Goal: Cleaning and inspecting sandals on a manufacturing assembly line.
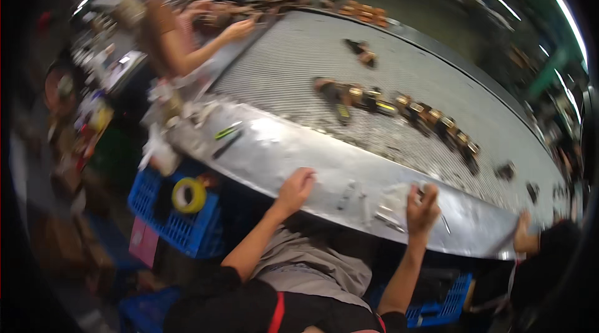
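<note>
The left hand (296, 187) lies knuckles-up on the edge of the metal rim (293, 146) of the work table, fingers curled loosely over the bare sheet and gripping nothing that shows. The right hand (422, 207) rests further along the same rim with its fingers bent over a thin pale sheet (394, 199), a crumpled film or paper lying flat on the metal; whether it pinches the sheet or only presses on it I cannot tell through the blur. That sheet looks light, limp and easily torn, so it would best be taken at a free edge with the fingertips, not dragged across the metal. Beside the right hand lie 2 or 3 small slim metal pieces (347, 194), touching the rim. Beyond the rim spreads a perforated mesh surface (299, 58) carrying a curved row of dark and tan shoe pieces (399, 108), well apart from both hands. On the rim to the left lie a green marker (226, 132) and a dark pen. Under the table stands a blue crate (181, 224) holding a yellow tape roll (188, 196). At the far side, another person's hand (240, 28) rests on the table edge.
</note>
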Motion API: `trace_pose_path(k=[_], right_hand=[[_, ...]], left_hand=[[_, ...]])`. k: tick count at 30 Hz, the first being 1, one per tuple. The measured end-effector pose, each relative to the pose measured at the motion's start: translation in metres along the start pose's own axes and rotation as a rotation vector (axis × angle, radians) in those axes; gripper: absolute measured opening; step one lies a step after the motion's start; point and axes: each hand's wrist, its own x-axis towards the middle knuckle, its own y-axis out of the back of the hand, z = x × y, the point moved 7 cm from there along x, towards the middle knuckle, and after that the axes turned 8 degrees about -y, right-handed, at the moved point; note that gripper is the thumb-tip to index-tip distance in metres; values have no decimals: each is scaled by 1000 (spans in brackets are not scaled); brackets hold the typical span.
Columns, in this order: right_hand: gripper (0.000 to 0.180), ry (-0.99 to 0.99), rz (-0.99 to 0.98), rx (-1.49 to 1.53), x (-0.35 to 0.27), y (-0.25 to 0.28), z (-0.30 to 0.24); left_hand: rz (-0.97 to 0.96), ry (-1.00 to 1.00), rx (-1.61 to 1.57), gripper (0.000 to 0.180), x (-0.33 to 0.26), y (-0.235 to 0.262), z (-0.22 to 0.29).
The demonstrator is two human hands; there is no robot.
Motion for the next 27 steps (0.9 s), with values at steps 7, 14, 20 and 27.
trace_pose_path(k=[7,14,20,27], right_hand=[[23,-499,416,971,13,-5,31],[18,-1309,476,1922,-49,-43,113],[17,-1282,492,1522,-44,-46,106],[36,-233,217,421,-2,-7,41]], left_hand=[[62,158,-82,21,-15,33,-49],[-50,93,-117,23,-4,12,-41],[28,139,-12,19,-14,35,-39],[3,118,-60,16,2,28,-31]])
